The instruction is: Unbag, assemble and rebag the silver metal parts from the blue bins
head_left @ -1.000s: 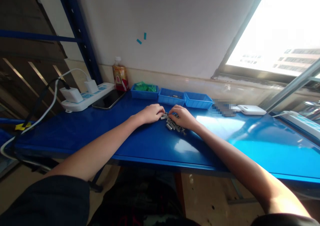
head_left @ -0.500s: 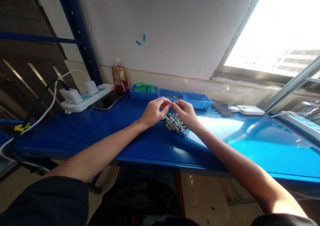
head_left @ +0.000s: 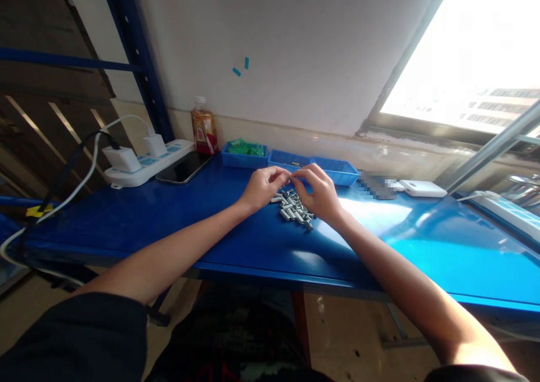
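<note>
My left hand and my right hand meet at their fingertips above a heap of small silvery metal pieces. The pieces look like short cylinders and bolts, lying on the blue table. Thumb and fingers of the left hand are pinched together. The right hand pinches at the same spot, its thumb bent below the forefinger. A tiny dark bit shows between the fingertips, too small to name. Part of the heap is hidden behind the right hand.
Behind the hands stand a blue bin of green pieces, a middle bin with a few metal parts and a right bin. A bottle, phone and power strip are left; a white device is right.
My right hand has shifted slightly right, and its fingers have opened a little from the left fingertips. More of the heap shows between the hands. The view has shifted slightly.
</note>
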Demonstrator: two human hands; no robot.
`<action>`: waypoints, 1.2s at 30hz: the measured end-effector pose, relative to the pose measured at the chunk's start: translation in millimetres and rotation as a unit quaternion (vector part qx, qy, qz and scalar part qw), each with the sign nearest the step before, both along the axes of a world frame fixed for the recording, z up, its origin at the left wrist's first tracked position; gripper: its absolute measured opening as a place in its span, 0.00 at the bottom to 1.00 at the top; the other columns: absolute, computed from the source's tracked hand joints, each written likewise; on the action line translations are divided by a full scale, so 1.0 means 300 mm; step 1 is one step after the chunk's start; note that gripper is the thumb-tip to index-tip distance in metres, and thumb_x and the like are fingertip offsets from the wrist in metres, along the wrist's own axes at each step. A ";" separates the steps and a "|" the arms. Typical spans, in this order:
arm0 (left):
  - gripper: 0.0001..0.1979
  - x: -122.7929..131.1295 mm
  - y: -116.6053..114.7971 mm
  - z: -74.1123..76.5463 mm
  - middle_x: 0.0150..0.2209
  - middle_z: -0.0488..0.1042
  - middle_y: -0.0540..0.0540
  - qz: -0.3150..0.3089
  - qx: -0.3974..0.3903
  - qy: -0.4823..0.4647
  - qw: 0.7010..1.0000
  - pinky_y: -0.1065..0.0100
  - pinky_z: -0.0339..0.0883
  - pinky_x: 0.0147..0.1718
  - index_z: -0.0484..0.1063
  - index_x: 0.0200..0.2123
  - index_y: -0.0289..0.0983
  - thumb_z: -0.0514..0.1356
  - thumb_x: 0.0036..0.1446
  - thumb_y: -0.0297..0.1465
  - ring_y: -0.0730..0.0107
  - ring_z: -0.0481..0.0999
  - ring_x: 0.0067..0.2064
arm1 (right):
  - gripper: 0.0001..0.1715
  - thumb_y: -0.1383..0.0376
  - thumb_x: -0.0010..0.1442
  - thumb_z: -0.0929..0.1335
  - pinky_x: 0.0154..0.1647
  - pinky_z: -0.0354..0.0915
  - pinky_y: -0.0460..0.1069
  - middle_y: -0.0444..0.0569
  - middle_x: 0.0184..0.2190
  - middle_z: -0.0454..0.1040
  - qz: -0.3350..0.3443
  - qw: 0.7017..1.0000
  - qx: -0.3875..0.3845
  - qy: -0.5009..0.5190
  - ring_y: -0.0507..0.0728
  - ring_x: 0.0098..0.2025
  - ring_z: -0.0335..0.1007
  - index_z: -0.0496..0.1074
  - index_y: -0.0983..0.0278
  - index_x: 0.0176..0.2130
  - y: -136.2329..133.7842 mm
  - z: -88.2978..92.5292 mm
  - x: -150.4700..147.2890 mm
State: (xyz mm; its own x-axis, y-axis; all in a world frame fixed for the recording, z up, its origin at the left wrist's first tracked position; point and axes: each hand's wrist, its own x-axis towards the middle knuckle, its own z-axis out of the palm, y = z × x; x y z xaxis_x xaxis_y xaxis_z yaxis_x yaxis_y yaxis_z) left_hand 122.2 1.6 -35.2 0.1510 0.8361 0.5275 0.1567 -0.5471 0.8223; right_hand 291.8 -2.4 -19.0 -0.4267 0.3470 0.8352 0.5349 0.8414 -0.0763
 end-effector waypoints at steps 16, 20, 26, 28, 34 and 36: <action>0.14 -0.029 0.107 -0.022 0.46 0.77 0.45 0.066 0.060 0.447 0.890 0.62 0.66 0.47 0.77 0.43 0.40 0.56 0.56 0.34 0.57 0.73 0.49 | 0.18 0.74 0.48 0.61 0.41 0.65 0.57 0.51 0.39 0.58 -0.283 0.942 -0.052 0.172 0.55 0.33 0.61 0.62 0.63 0.41 0.244 -0.043 0.256; 0.13 -0.049 0.104 -0.017 0.40 0.79 0.46 0.057 0.028 0.458 0.887 0.67 0.67 0.42 0.78 0.40 0.40 0.55 0.56 0.33 0.61 0.77 0.43 | 0.18 0.77 0.46 0.59 0.41 0.64 0.56 0.51 0.38 0.56 -0.239 0.964 -0.019 0.116 0.58 0.37 0.59 0.61 0.62 0.38 0.212 -0.055 0.182; 0.14 -0.115 0.081 -0.004 0.40 0.79 0.46 0.048 0.014 0.452 0.890 0.71 0.66 0.40 0.78 0.40 0.38 0.53 0.57 0.28 0.65 0.77 0.42 | 0.16 0.78 0.46 0.57 0.37 0.64 0.55 0.50 0.33 0.58 -0.147 0.988 -0.027 0.029 0.58 0.35 0.57 0.61 0.61 0.33 0.151 -0.087 0.076; 0.15 -0.128 0.088 -0.003 0.40 0.78 0.45 0.050 0.028 0.451 0.891 0.72 0.65 0.39 0.77 0.44 0.38 0.54 0.57 0.27 0.66 0.76 0.40 | 0.17 0.78 0.46 0.57 0.37 0.64 0.54 0.50 0.34 0.59 -0.114 0.991 -0.054 0.045 0.58 0.35 0.59 0.61 0.61 0.34 0.136 -0.086 0.052; 0.15 -0.101 0.141 -0.010 0.37 0.74 0.46 -0.017 0.047 0.464 0.884 0.73 0.65 0.37 0.78 0.44 0.41 0.60 0.53 0.34 0.70 0.74 0.34 | 0.21 0.72 0.42 0.60 0.26 0.64 0.47 0.45 0.35 0.63 0.099 0.893 -0.357 0.256 0.53 0.33 0.67 0.60 0.59 0.40 0.071 -0.033 -0.004; 0.14 -0.087 0.146 -0.018 0.36 0.74 0.46 -0.022 0.056 0.455 0.889 0.72 0.65 0.37 0.79 0.41 0.41 0.60 0.52 0.36 0.69 0.73 0.34 | 0.24 0.71 0.42 0.62 0.24 0.62 0.46 0.43 0.35 0.63 0.186 0.832 -0.441 0.280 0.53 0.33 0.69 0.59 0.59 0.41 0.029 -0.004 -0.021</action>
